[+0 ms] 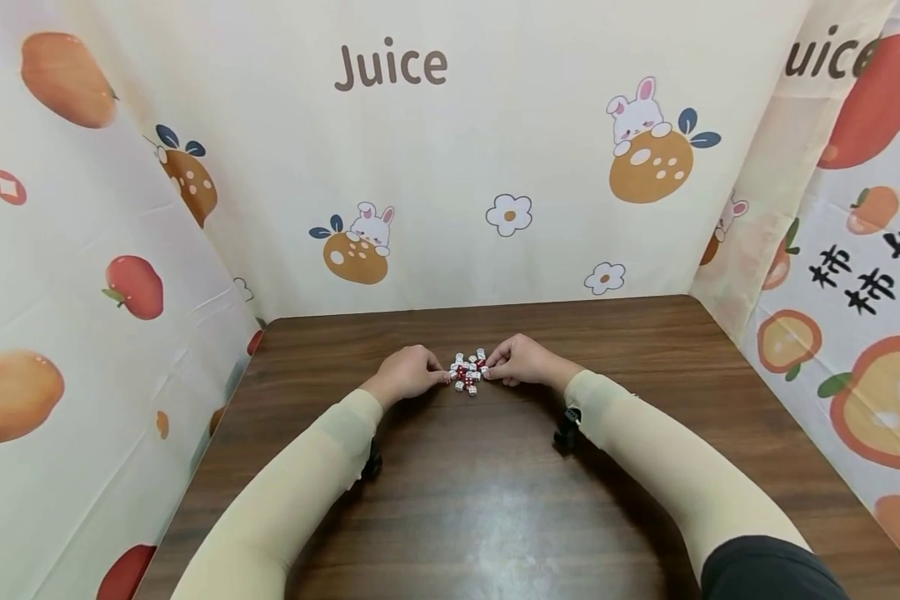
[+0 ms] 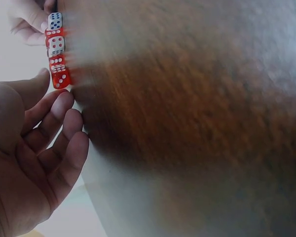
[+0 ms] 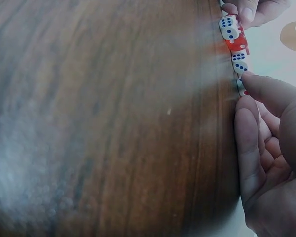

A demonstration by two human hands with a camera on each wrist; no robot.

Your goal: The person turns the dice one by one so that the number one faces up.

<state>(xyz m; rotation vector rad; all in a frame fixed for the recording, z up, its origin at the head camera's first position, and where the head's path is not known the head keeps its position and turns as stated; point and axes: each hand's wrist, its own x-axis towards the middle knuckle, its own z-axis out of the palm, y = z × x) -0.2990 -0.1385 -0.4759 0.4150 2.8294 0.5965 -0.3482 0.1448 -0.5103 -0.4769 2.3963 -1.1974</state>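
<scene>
Both arms point(image 1: 300, 475) reach forward, the left hand point(image 1: 407, 372) pinching a red die point(image 2: 61, 80), the right hand point(image 1: 527, 362) a white die point(image 3: 240, 86).

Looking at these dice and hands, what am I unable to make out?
- Head view: most pips on the dice, and their exact number; too small.
- Right wrist view: much of the white die at the right hand; its fingertips cover it.
- Right wrist view: the rest of the left hand; cut off by the top edge.
- Left wrist view: fine grain of the tabletop; blurred.
</scene>
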